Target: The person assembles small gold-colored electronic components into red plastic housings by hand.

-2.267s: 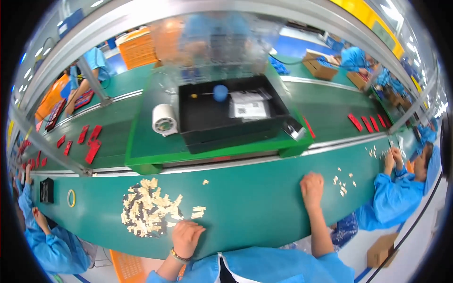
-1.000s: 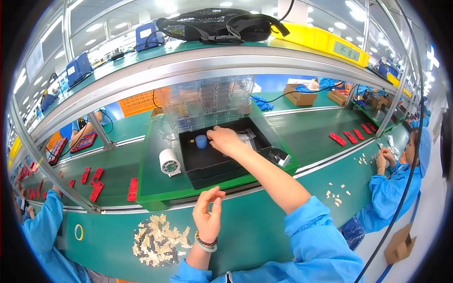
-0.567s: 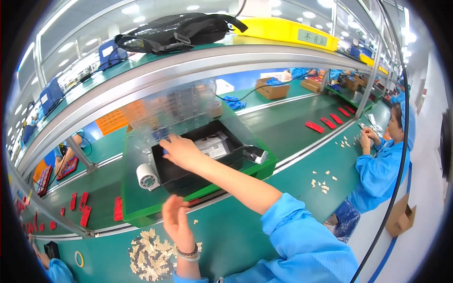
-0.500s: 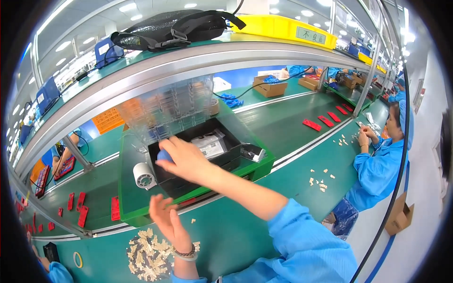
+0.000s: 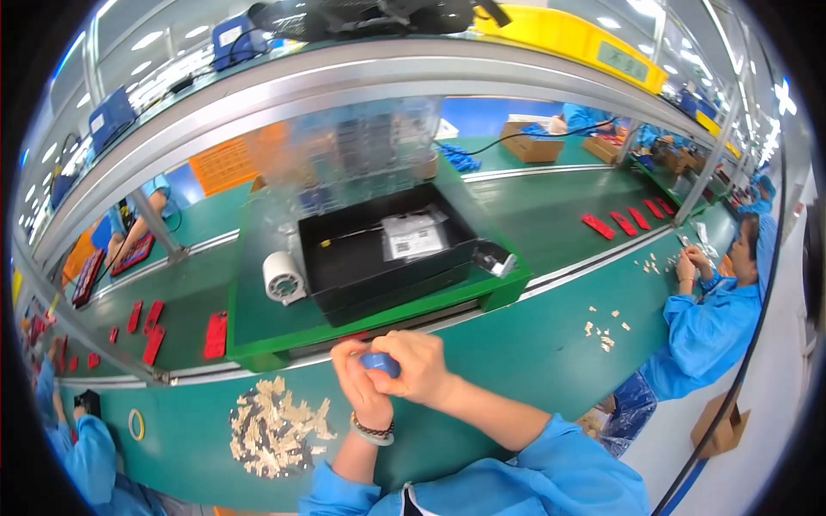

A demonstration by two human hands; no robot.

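Above the bench's near edge, my two hands are together around a small blue rounded object point(image 5: 381, 365); its exact kind does not show. My right hand point(image 5: 418, 366) grips it from the right, fingers curled. My left hand point(image 5: 360, 387) closes against its left side, partly hidden behind it. Beyond them stands a black open tray point(image 5: 361, 297) on a green-edged raised stand, holding a clear plastic bag point(image 5: 415, 236) with a printed label. Left of my hands lies a pile of small cream-coloured parts point(image 5: 277, 430) on the green bench.
A small white fan point(image 5: 283, 277) stands beside the tray. Red flat pieces point(image 5: 216, 335) lie on the green conveyor point(image 5: 533, 211). A metal shelf rail point(image 5: 344, 90) crosses overhead. At right, a co-worker in blue point(image 5: 710, 322) sits near scattered cream parts point(image 5: 606, 342).
My right hand has come back from over the tray with the blue object, down to my left hand. My left hand has closed in around it. The view has shifted.
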